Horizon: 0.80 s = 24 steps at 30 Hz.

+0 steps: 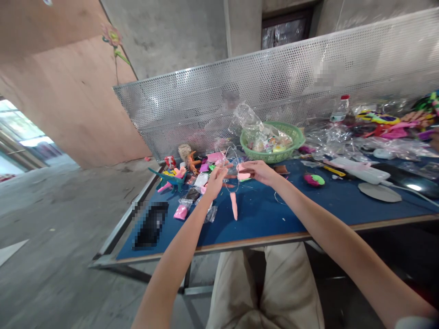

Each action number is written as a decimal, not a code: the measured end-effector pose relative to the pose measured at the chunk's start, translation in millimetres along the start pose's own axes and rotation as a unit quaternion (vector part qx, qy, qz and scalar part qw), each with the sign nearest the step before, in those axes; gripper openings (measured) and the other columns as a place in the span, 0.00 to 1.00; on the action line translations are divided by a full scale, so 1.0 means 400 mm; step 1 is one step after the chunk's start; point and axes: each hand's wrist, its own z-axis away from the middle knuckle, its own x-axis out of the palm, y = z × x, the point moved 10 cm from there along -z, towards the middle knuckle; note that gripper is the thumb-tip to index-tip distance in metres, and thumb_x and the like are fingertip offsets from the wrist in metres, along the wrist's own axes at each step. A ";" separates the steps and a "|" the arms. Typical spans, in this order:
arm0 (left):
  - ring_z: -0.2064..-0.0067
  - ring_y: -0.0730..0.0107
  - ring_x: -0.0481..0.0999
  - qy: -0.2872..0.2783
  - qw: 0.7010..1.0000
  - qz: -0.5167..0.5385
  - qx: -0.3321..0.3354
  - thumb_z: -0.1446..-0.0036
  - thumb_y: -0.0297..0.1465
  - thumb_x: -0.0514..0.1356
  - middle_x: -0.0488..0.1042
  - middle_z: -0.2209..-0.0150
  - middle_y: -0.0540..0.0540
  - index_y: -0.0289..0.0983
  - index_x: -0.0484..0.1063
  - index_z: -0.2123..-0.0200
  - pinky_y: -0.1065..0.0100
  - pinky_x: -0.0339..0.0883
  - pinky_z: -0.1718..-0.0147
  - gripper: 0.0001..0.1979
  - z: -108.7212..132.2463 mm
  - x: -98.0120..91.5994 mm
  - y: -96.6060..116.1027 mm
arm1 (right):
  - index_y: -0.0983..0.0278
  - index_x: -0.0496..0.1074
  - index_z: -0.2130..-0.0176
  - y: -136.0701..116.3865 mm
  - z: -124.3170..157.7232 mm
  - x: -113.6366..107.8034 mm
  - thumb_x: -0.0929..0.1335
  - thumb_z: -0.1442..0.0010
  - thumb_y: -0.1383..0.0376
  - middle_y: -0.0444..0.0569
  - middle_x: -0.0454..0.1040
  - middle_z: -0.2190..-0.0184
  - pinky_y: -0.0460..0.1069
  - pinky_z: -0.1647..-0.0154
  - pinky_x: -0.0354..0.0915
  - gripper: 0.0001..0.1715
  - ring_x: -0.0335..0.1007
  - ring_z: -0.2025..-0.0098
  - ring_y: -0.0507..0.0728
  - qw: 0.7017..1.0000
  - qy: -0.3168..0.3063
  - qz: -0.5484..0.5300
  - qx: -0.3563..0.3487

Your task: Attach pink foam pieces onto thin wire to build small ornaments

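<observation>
My left hand [215, 181] is closed in a pinch on a thin, pale wire loop [232, 191] above the blue table. Pink, clay-like material [244, 175] sits between the fingers of my right hand [259, 171], right beside the loop. A long pink strip [233, 206] extends down from the bottom of the wire; whether it hangs or rests on the table I cannot tell. Close to my left hand lie small bags, one of them holding pink material [180, 211].
Behind my hands stands a green basket [270, 157] with clear plastic in it. A dark teal shape [175, 182] is at the left. To the right are a yellow cutter [334, 171], a magenta and green lump [313, 179] and a bottle [340, 109]. A perforated metal panel [192, 100] backs the table.
</observation>
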 end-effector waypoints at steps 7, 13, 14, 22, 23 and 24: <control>0.54 0.52 0.84 -0.008 1.000 -0.008 -0.009 0.37 0.42 0.65 0.72 0.35 0.38 0.43 0.68 0.36 0.63 0.80 0.74 0.29 0.003 0.008 -0.003 | 0.64 0.84 0.68 -0.037 0.007 0.004 0.83 0.54 0.53 0.49 0.85 0.70 0.50 0.60 0.79 0.19 0.82 0.68 0.56 0.992 0.025 0.054 -0.111; 0.54 0.53 0.84 -0.004 1.000 0.006 -0.009 0.37 0.40 0.64 0.72 0.35 0.39 0.42 0.69 0.36 0.63 0.80 0.73 0.27 0.005 0.005 0.001 | 0.61 0.85 0.67 -0.071 0.013 -0.001 0.79 0.52 0.43 0.49 0.85 0.66 0.54 0.59 0.80 0.25 0.82 0.64 0.60 0.973 0.035 0.123 -0.194; 0.54 0.53 0.84 -0.002 1.000 0.009 -0.011 0.37 0.40 0.64 0.72 0.35 0.38 0.42 0.69 0.36 0.63 0.81 0.73 0.27 0.005 0.004 0.000 | 0.62 0.85 0.66 -0.075 0.013 -0.005 0.78 0.51 0.43 0.49 0.85 0.66 0.54 0.60 0.80 0.26 0.82 0.64 0.61 0.971 0.039 0.128 -0.199; 0.54 0.53 0.84 0.005 1.000 0.009 -0.013 0.37 0.40 0.65 0.73 0.36 0.38 0.42 0.69 0.36 0.63 0.81 0.73 0.27 0.002 0.000 -0.003 | 0.62 0.83 0.65 -0.116 0.050 0.016 0.78 0.49 0.52 0.52 0.86 0.67 0.54 0.59 0.78 0.17 0.84 0.62 0.63 0.934 0.051 0.229 -0.268; 0.54 0.53 0.84 0.005 1.000 0.006 -0.012 0.36 0.40 0.64 0.73 0.36 0.38 0.42 0.69 0.36 0.63 0.81 0.74 0.27 0.002 0.000 -0.003 | 0.62 0.83 0.65 -0.123 0.058 0.019 0.77 0.48 0.52 0.52 0.86 0.67 0.54 0.59 0.77 0.17 0.84 0.62 0.63 0.926 0.060 0.242 -0.283; 0.54 0.53 0.84 0.005 1.000 0.005 -0.012 0.36 0.40 0.64 0.73 0.36 0.39 0.42 0.69 0.36 0.63 0.81 0.73 0.27 0.002 0.000 -0.003 | 0.62 0.83 0.65 -0.129 0.065 0.021 0.76 0.47 0.52 0.52 0.85 0.67 0.54 0.59 0.77 0.16 0.84 0.62 0.63 0.919 0.067 0.251 -0.296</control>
